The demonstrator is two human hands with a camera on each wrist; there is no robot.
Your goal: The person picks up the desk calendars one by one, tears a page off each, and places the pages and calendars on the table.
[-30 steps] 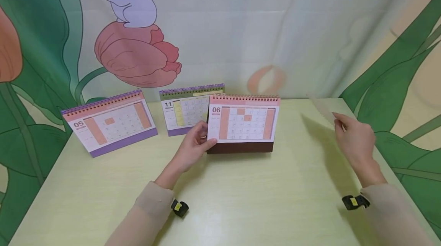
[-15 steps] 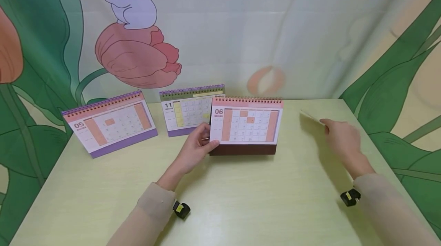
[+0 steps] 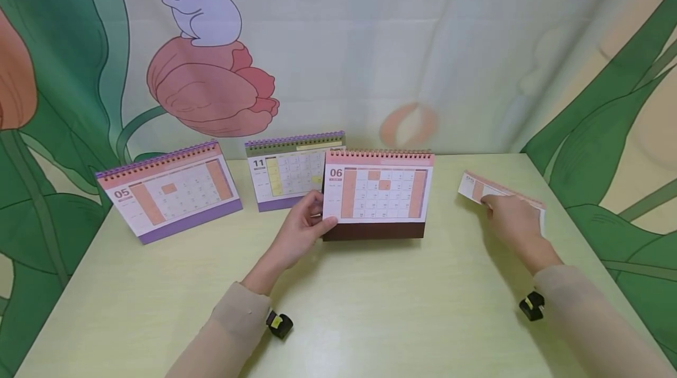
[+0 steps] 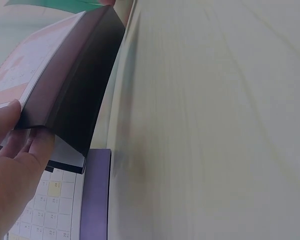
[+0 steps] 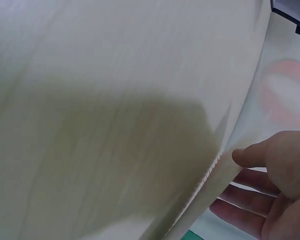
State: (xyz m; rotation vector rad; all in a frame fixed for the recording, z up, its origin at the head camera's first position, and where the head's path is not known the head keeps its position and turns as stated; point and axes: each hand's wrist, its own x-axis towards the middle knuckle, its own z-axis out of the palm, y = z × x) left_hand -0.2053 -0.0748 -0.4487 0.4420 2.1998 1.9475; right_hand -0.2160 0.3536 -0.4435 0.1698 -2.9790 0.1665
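Observation:
My left hand (image 3: 293, 231) grips the left edge of a desk calendar (image 3: 376, 193) marked 06, thumb in front and fingers behind. This calendar has a pink top, a spiral binding and a dark brown base; in the left wrist view the underside of its base (image 4: 82, 75) shows, held off the table. Over at the right, my right hand (image 3: 518, 222) pinches a loose calendar page (image 3: 469, 186) with a pink strip, held low over the table. In the right wrist view the page (image 5: 202, 192) appears nearly edge-on, its perforated edge towards the table, the thumb on one side.
A calendar (image 3: 174, 193) marked 05 with a purple base stands at the left. Behind the held one, partly covered, stands another calendar (image 3: 291, 175) marked 11, green at the top. The light table (image 3: 370, 307) ends at a printed curtain (image 3: 476, 72).
My right hand has moved left and lowered the page, turning it so its printed side shows. The left hand has shifted the 06 calendar slightly right and down in view.

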